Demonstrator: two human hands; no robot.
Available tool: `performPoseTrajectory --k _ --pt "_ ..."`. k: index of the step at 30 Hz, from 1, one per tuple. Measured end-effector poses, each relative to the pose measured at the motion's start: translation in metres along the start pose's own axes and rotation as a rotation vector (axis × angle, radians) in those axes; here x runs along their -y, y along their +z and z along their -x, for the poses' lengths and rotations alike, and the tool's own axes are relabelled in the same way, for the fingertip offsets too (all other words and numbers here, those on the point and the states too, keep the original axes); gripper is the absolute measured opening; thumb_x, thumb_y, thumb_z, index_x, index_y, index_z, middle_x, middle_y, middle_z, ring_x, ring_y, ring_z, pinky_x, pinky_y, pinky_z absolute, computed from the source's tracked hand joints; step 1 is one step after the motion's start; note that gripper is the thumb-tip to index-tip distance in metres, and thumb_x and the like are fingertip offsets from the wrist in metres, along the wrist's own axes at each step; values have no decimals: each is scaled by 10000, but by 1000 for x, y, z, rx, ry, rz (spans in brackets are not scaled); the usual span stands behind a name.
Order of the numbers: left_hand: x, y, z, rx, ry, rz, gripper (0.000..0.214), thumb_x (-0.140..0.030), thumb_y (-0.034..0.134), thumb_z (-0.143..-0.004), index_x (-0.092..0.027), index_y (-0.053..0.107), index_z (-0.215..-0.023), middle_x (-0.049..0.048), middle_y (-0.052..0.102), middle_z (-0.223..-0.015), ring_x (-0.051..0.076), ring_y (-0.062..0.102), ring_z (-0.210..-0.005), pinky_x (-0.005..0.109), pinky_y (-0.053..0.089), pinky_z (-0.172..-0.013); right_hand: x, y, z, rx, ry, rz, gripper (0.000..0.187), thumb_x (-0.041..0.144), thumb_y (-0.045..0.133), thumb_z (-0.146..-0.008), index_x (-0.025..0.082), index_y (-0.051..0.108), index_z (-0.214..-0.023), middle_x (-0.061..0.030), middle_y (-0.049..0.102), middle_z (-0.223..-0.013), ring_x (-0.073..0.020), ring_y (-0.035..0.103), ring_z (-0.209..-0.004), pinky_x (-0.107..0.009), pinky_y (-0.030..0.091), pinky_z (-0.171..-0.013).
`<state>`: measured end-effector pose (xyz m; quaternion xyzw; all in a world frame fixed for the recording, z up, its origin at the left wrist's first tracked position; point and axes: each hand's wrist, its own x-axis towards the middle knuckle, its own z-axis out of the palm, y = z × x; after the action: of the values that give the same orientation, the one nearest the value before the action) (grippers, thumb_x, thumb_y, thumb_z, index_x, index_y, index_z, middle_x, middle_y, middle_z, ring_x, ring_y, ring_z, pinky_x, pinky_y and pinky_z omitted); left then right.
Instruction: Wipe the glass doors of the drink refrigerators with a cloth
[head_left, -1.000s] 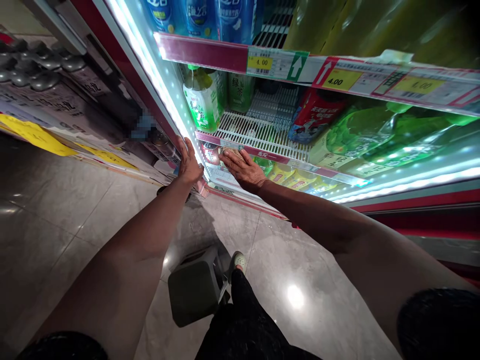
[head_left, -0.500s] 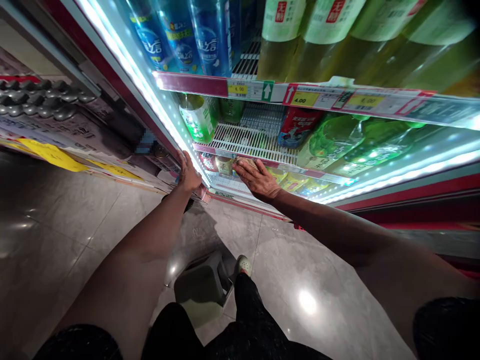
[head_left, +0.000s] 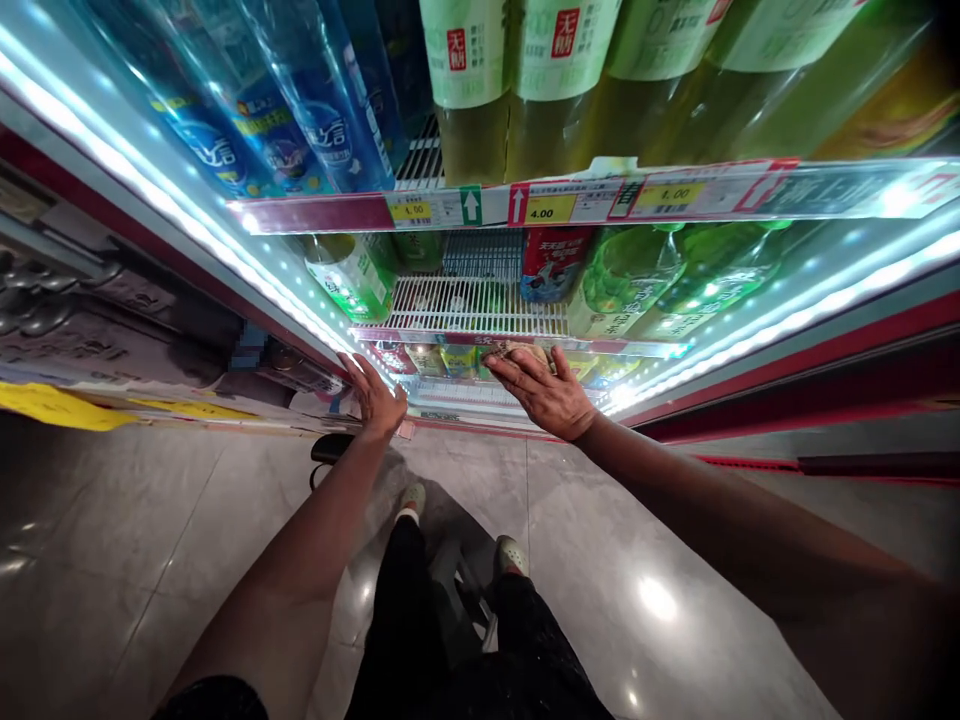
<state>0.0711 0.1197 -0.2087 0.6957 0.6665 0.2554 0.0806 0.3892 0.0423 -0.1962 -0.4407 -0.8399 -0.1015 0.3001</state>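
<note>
My right hand (head_left: 546,395) presses a crumpled brownish cloth (head_left: 536,352) against the front edge of the lower wire shelf (head_left: 442,337) in a lit drinks cooler. Its fingers lie extended over the cloth, which they partly hide. On the cooler's left frame, beside the light strip (head_left: 247,268), rests my left hand (head_left: 377,402) with fingers stretched out and nothing held. Behind my hands, the lower shelf carries a green-labelled bottle (head_left: 349,280), a red pack (head_left: 553,265) and large green bottles (head_left: 630,275).
Blue bottles (head_left: 292,120) and pale-labelled tea bottles (head_left: 562,80) stand on the upper shelf, behind a price strip (head_left: 585,200). Below are yellow packages (head_left: 459,360). A grey stool (head_left: 454,600) stands between my legs on the tiled floor (head_left: 600,530). Dark shelving (head_left: 135,330) adjoins the cooler's left side.
My right hand with the cloth has moved right along the shelf edge. My left hand stays on the frame. The view has shifted, and both my feet now show around the stool.
</note>
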Motion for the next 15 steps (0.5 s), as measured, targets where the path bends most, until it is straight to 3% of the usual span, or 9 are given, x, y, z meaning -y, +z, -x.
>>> performPoseTrajectory --k 3,6,10,12,15 --pt "3 18 7 22 125 -9 1138 -213 649 -821 -89 -142 -1629 237 -282 -1677 353 -265 -1552 586 69 -1293 15 27 -1 -62 72 74 712 97 464 -996 336 259 -1635 30 572 -1497 -185 457 -1482 -483 1 -1339" --pt "8 41 16 56 158 8 1086 -298 659 -842 -103 -40 -1649 223 -305 -1672 377 -309 -1527 632 17 -1272 26 56 -3 -107 67 167 684 84 484 -972 321 366 -1603 50 594 -1475 -152 362 -1533 -428 -55 -1333" --pt "18 56 19 134 253 -8 1008 -392 701 -837 -97 163 -1637 218 -353 -1650 447 -306 -1514 680 -32 -1244 29 63 -1 -134 69 292 643 108 532 -956 376 474 -1538 103 594 -1470 -140 126 -1599 -468 -150 -1307" --pt "24 55 12 71 318 -25 1014 -398 696 -853 -147 129 -1655 166 -403 -1638 460 -317 -1508 696 -45 -1235 32 64 -6 -190 129 339 615 153 571 -947 395 514 -1509 102 570 -1498 -175 -11 -1602 -532 -175 -1292" --pt "32 52 -5 -95 470 -27 1076 -403 662 -900 -285 -87 -1664 86 -460 -1617 465 -318 -1513 730 -40 -1218 49 82 -28 -354 242 374 582 240 628 -924 370 558 -1487 71 497 -1571 -251 -138 -1585 -614 -147 -1285"
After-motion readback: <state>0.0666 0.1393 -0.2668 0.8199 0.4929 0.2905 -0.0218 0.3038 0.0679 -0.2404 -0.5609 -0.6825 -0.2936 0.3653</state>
